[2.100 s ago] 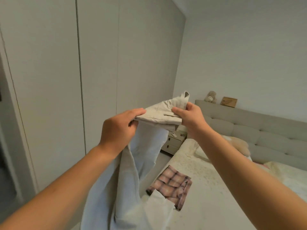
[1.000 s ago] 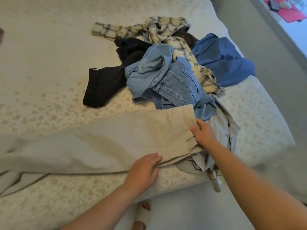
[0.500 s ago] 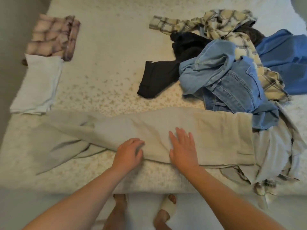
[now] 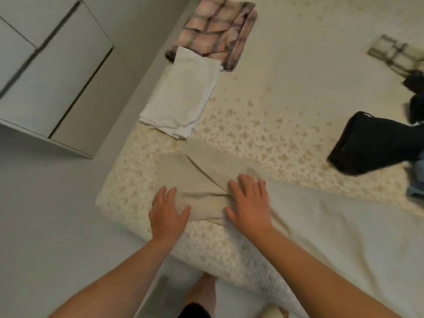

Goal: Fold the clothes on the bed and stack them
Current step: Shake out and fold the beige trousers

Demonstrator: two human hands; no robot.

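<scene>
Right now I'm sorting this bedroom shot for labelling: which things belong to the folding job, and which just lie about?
Job in hand:
beige trousers, pressed flat by left hand and right hand
folded white garment
folded pink plaid garment
black garment, unfolded
bed

Lying about:
white cabinet

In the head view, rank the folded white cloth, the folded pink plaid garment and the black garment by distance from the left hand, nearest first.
From the left hand:
1. Folded white cloth, straight beyond it, by the bed's left edge.
2. Folded pink plaid garment, farther beyond the white cloth.
3. Black garment, far right.
</scene>
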